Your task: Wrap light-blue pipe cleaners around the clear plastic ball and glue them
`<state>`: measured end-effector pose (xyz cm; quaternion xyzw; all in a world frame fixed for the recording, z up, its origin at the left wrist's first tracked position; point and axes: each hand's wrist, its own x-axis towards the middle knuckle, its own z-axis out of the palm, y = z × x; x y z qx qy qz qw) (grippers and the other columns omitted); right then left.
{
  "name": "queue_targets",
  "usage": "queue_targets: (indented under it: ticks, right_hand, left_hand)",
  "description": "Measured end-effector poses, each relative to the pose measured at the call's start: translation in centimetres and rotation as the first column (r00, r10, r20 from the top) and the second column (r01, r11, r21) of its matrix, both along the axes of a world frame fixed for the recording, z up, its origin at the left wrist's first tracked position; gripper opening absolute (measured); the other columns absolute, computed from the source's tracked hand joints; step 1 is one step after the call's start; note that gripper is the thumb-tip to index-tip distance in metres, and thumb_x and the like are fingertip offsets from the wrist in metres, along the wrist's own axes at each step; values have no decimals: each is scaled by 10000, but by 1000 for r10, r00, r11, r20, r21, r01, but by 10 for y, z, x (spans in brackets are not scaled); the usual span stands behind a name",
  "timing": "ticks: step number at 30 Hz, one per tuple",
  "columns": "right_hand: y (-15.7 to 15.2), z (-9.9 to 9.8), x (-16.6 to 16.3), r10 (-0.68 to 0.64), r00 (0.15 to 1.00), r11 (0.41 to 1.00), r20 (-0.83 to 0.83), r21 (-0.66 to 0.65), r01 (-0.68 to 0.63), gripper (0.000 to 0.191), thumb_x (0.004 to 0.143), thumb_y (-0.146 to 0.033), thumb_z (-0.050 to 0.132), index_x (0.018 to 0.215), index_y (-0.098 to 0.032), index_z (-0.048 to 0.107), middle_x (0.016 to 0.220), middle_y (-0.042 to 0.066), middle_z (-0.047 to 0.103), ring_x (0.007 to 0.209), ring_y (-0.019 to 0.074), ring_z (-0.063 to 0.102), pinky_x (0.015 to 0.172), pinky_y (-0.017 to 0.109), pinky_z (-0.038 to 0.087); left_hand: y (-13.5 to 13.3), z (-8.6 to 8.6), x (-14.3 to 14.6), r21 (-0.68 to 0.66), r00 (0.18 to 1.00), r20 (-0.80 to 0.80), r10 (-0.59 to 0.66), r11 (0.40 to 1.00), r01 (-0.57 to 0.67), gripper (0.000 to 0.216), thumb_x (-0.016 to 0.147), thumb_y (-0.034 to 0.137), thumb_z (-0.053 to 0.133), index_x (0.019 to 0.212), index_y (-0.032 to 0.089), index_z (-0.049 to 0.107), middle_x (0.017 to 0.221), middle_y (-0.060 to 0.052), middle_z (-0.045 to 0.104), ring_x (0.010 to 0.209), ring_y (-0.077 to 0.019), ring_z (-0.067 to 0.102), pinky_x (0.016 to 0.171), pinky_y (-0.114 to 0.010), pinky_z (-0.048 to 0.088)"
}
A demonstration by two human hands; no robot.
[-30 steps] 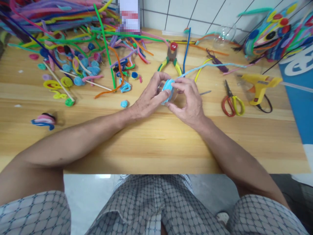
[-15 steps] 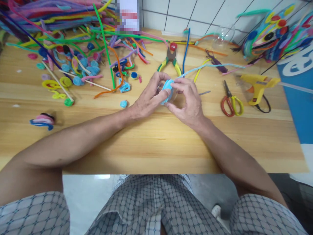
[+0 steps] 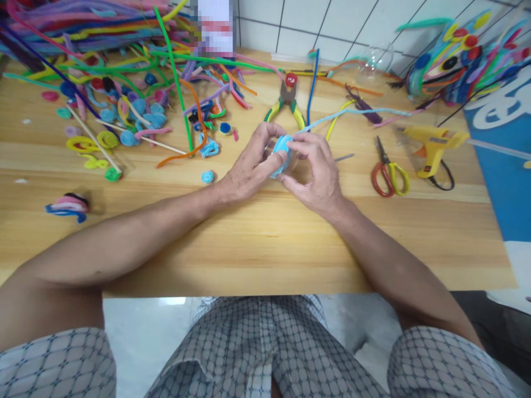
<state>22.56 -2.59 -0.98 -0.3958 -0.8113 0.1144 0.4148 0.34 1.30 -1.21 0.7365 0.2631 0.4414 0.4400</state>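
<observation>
Between my two hands is a clear plastic ball (image 3: 293, 163) with light-blue pipe cleaner (image 3: 284, 145) wound around its middle. My left hand (image 3: 259, 163) grips the ball from the left, thumb pressed on the blue band. On the other side my right hand (image 3: 317, 171) holds it with thumb and fingertips, at the spot where the loose tail of the pipe cleaner (image 3: 346, 112) runs off to the right. Part of the ball is hidden behind the fingers. Just beyond my hands lie pliers (image 3: 287, 102) with green and yellow handles.
Scissors (image 3: 390, 174) and a yellow glue gun (image 3: 433, 143) lie to the right. Colourful pipe-cleaner figures (image 3: 446, 66) and another clear ball (image 3: 375, 59) stand at the back. Heaped pipe cleaners (image 3: 91, 33) and small coils fill the left, with a light-blue coil (image 3: 208, 176) near my left wrist.
The whole view has shifted slightly, so everything sits a little further left. My hands keep nearly the same hold on the ball and pipe cleaner.
</observation>
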Motion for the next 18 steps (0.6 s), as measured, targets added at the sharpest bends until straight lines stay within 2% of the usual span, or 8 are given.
queue_targets:
  ticks: [3, 6, 11, 18]
  right_hand:
    - [0, -1, -2, -22, 1000, 1000, -2, 7, 22, 633, 937, -456, 892, 1507, -364, 634, 1566, 111, 694, 1493, 413, 641, 1235, 749, 579]
    - [1, -2, -4, -33, 999, 997, 3, 70, 32, 623, 952, -464, 869, 1512, -344, 627, 1543, 121, 704, 1467, 400, 658, 1213, 732, 596]
    - [-1, 0, -7, -60, 996, 997, 60, 59, 56, 599, 948, -378, 845, 1499, -329, 614, 1537, 121, 714, 1471, 386, 661, 1247, 706, 569]
    - [-2, 3, -8, -62, 997, 993, 52, 106, 56, 612, 930, -318, 829, 1500, -340, 607, 1512, 122, 725, 1452, 374, 677, 1244, 672, 570]
  left_hand:
    - [-1, 2, 1, -17, 1000, 23, -5, 1000, 5, 364, 1128, 607, 604, 1335, 312, 556, 1304, -64, 663, 1155, -243, 695, 957, -430, 646]
    - [-2, 3, 0, -32, 999, 40, -5, 999, 6, 357, 1118, 599, 633, 1318, 308, 579, 1270, -62, 666, 1112, -231, 681, 912, -403, 635]
    - [-1, 3, -2, -44, 998, 56, -13, 999, 15, 339, 1112, 610, 668, 1312, 346, 595, 1188, -40, 672, 1033, -222, 673, 853, -403, 627]
    - [0, 0, -1, -49, 999, 46, -26, 998, 28, 407, 1112, 641, 649, 1330, 312, 552, 1196, -43, 650, 1049, -222, 663, 858, -375, 606]
